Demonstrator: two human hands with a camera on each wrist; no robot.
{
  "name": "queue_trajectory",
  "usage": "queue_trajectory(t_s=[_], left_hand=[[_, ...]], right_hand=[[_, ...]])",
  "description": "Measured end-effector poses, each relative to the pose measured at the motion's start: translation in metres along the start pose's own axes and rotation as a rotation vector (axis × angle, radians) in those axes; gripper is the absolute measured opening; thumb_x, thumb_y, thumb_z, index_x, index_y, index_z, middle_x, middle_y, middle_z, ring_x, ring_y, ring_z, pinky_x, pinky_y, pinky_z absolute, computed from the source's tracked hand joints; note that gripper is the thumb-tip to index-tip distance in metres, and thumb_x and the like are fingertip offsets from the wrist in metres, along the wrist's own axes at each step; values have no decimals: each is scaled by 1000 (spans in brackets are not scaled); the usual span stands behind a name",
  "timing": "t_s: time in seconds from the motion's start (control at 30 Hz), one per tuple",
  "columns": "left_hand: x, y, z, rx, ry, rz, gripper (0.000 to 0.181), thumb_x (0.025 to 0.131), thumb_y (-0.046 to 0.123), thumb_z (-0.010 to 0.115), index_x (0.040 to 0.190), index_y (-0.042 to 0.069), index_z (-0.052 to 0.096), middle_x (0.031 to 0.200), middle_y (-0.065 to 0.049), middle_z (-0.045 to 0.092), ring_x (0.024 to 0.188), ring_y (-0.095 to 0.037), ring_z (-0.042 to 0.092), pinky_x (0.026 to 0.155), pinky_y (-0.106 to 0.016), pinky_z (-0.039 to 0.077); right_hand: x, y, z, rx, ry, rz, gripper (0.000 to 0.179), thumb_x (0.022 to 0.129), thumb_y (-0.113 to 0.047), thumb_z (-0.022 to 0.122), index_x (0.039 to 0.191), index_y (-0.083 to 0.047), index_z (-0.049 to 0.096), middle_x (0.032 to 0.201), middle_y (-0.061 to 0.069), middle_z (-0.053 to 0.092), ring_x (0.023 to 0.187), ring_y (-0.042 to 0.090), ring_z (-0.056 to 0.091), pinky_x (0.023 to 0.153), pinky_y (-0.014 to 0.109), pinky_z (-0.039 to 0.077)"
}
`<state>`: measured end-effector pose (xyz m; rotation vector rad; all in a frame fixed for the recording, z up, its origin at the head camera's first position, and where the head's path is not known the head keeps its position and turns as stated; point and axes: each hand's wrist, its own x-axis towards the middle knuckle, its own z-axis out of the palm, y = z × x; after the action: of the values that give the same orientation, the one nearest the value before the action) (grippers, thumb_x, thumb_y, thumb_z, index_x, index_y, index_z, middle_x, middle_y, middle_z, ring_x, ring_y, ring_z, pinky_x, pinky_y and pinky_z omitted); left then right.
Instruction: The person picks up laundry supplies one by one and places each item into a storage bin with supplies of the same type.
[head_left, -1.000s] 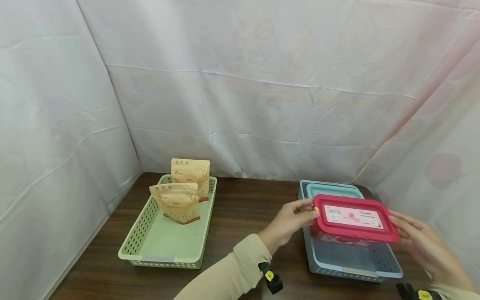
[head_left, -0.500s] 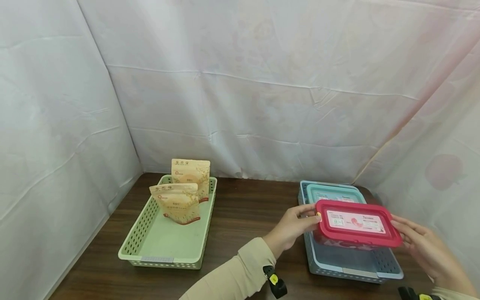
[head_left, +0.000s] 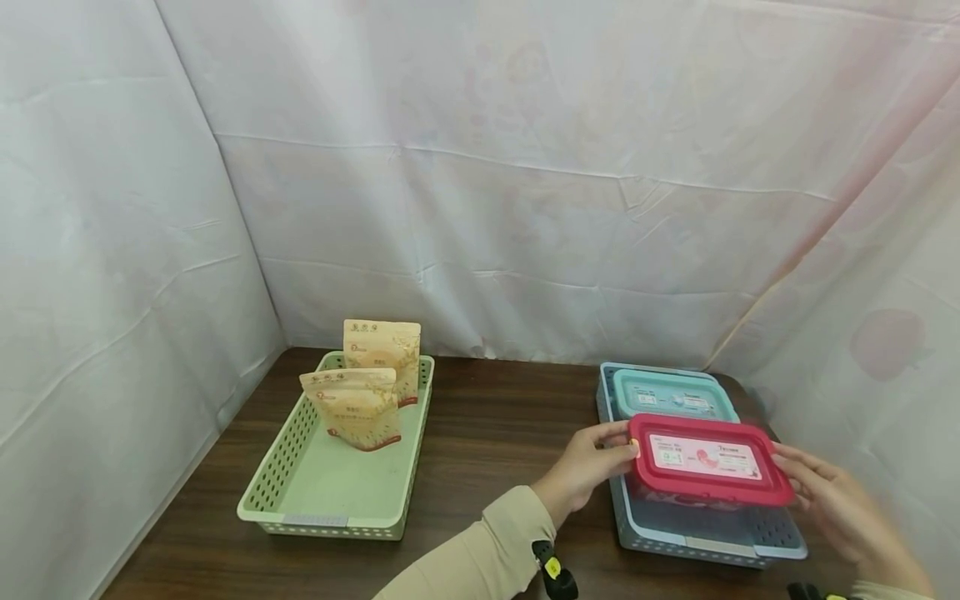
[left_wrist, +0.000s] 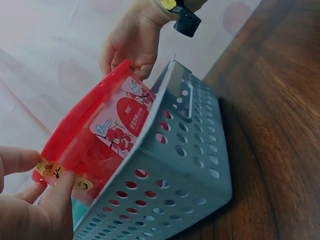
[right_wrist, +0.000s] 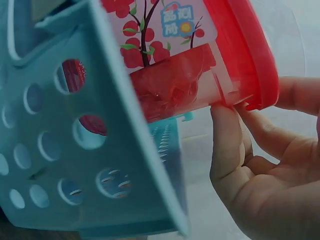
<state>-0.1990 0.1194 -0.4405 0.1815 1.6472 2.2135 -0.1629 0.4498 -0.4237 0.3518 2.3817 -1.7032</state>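
Observation:
A plastic container with a red lid (head_left: 705, 458) is held level over the blue basket (head_left: 626, 508), its lower part inside the basket rim in the left wrist view. My left hand (head_left: 581, 467) pinches the lid's left end between thumb and fingers, beside a yellow sticker (left_wrist: 50, 169). At the opposite end my right hand (head_left: 843, 504) grips under and over the lid's edge, as the right wrist view shows. Behind it in the same basket sits a container with a turquoise lid (head_left: 675, 393). Whether the red container touches the basket floor is hidden.
On the left of the dark wooden table (head_left: 510, 433) stands a green basket (head_left: 337, 487). Two yellow pouches, a front one (head_left: 356, 408) and a rear one (head_left: 386, 354), stand upright in it. White cloth walls (head_left: 450, 208) enclose the table's back and sides.
Both hands have moved the red-lidded container nearer to me and lower into the blue basket, uncovering more of the turquoise lid. The green basket and pouches stay put.

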Motion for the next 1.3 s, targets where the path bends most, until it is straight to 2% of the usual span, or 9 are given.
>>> queue_trajectory(t_s=[0.1,0.27,0.4,0.6,0.9,1.2,1.3], left_hand=[[1,-5,1,-5,15,-9,35,94,4,69,128,9,66,106,-5,62,99,-22,69,88,-37,57],[2,-11,3,-2,22,-17,35,94,2,67,128,8,66,105,-5,62,98,-21,68,87,-36,57],[2,-13,5,22,25,-22,34,94,3,67,128,9,66,104,-4,61,97,-20,68,87,-36,57],[3,-14,7,98,40,-24,34,95,5,68,128,9,65,101,-2,63,94,-19,68,86,-39,58],[4,-12,8,177,31,-24,37,93,2,67,130,8,63,100,0,62,91,-16,64,87,-39,58],[4,-10,8,198,7,-32,41,92,-1,67,132,6,61,103,0,63,96,-16,64,89,-39,57],[3,-10,9,194,14,-32,44,92,-2,67,135,4,59,106,-1,63,99,-18,65,90,-41,56]], right_hand=[[1,1,1,-40,-4,14,76,105,-44,47,153,11,23,115,-6,62,90,7,63,79,32,57],[3,4,2,-113,-9,36,83,105,-48,46,153,12,15,130,20,57,93,8,62,80,31,57],[5,6,3,-156,-11,49,84,105,-48,44,153,14,13,136,33,50,94,11,63,80,32,57],[5,6,8,-190,15,59,84,106,-48,43,152,15,14,128,34,55,93,17,66,77,33,59],[3,0,12,-255,24,74,83,105,-49,43,151,15,17,133,42,46,97,30,66,78,42,59],[3,-1,14,-342,44,40,82,105,-49,43,149,17,22,137,45,40,98,32,65,77,43,59],[4,-1,14,-342,40,61,83,104,-51,43,150,16,22,138,44,39,99,32,64,78,43,59]])
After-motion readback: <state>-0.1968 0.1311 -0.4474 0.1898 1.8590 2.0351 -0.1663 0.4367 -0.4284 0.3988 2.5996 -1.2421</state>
